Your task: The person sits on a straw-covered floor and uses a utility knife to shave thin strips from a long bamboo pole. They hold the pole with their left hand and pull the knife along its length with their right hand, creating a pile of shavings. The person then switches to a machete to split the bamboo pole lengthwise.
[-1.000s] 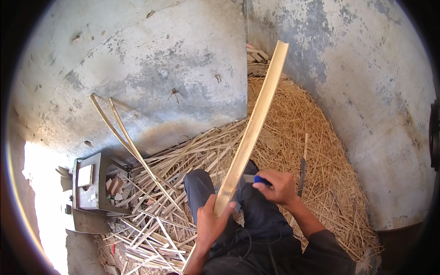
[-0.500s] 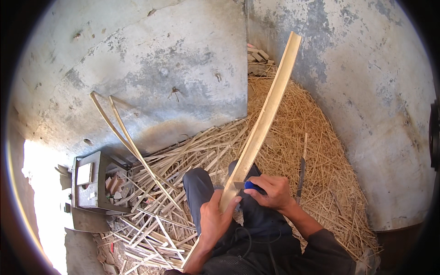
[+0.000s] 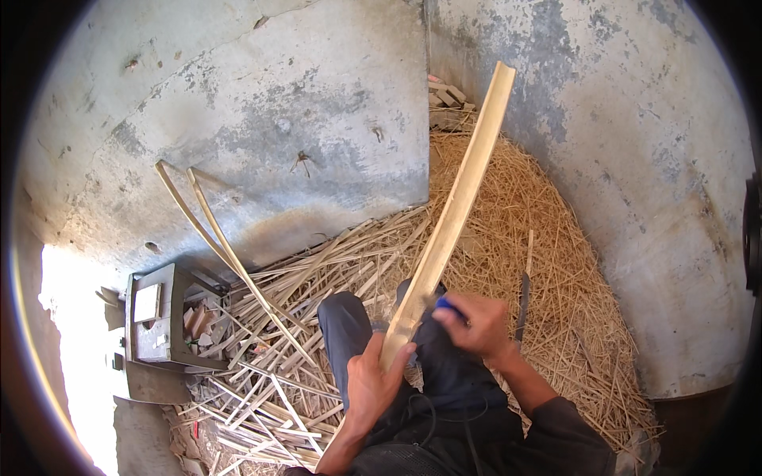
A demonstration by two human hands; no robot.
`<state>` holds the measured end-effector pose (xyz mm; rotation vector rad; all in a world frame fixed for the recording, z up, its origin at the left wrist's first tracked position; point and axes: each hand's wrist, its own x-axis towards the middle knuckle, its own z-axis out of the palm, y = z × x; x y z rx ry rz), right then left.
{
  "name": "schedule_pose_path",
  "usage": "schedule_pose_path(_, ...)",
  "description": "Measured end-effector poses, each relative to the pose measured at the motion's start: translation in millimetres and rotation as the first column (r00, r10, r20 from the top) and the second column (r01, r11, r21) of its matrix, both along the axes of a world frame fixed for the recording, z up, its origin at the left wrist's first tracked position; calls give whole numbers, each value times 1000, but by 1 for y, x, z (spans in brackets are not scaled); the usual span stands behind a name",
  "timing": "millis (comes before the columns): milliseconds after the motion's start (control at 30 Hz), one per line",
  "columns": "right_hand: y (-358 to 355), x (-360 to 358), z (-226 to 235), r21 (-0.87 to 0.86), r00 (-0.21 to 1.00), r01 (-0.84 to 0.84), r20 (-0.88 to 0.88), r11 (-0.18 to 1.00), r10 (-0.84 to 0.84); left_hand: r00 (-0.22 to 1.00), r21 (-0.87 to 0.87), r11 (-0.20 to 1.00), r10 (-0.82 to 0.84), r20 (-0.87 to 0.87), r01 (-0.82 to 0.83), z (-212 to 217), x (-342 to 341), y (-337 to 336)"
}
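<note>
A long split bamboo strip (image 3: 458, 206), pale and trough-shaped, slants up and away from my lap toward the wall corner. Its near end is gripped by my left hand (image 3: 371, 382), with the thumb lying on the inner face. My right hand (image 3: 480, 324) is closed round the blue handle of a small knife (image 3: 450, 309) beside the strip's right edge, above my knee. Motion blurs the blade, so whether it touches the bamboo cannot be made out.
Thin bamboo strips (image 3: 270, 389) litter the floor on the left, and curly shavings (image 3: 548, 238) pile up on the right. A long dark blade-like tool (image 3: 521, 305) lies on them. Two bent strips (image 3: 214, 222) lean on the wall near a boxy wooden frame (image 3: 159, 317).
My right hand has drawn the knife slightly up and to the right along the strip. The strip's far end has dipped a little to the left; my left hand keeps its hold.
</note>
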<state>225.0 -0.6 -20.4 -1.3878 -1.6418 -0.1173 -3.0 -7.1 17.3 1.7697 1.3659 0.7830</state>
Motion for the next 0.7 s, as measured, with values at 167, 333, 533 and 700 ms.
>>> schedule_pose_path(167,24,60,20,-115,942,273,-168,955,-289,992,-91,994,-76,-100,67,-19,-22,-20)
schedule_pose_path(333,7,56,7,-138,974,114,-181,984,-138,997,-218,975,-30,65,43,-19,-22,-22)
schedule_pose_path(533,-9,1,-22,-102,981,-180,-90,978,171,996,-276,960,-23,87,47,-8,-15,-4)
schedule_pose_path(700,-15,-19,-16,-111,979,-203,-38,973,199,997,-92,994,-46,66,52,-15,-10,-1)
